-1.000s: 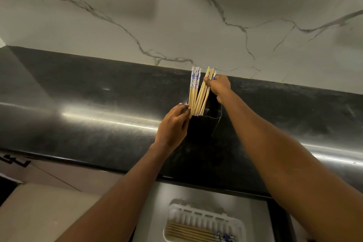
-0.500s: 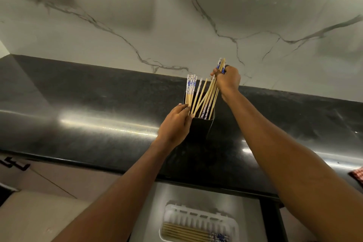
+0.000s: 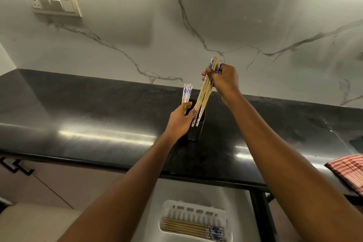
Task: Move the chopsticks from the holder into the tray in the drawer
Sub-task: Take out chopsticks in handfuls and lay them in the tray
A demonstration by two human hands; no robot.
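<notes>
A black holder (image 3: 194, 133) stands on the dark counter (image 3: 98, 120). My left hand (image 3: 179, 122) grips its near side. My right hand (image 3: 224, 80) is closed on a bundle of wooden chopsticks (image 3: 204, 94) with blue-and-white ends, raised and tilted, their lower tips at the holder's rim. A few more chopsticks (image 3: 187, 93) stay upright in the holder's left part. Below the counter, a white tray (image 3: 194, 210) in the open drawer (image 3: 149, 222) holds several chopsticks (image 3: 184, 229) lying flat.
A red checked cloth (image 3: 349, 171) lies on the counter's right edge. A switch plate (image 3: 53, 5) sits on the marble wall (image 3: 176, 25). Cabinet handles (image 3: 15, 166) show at the lower left.
My right hand has lifted the bundle up and to the right, nearly out of the holder. My left hand stays on the holder. The camera has tilted up.
</notes>
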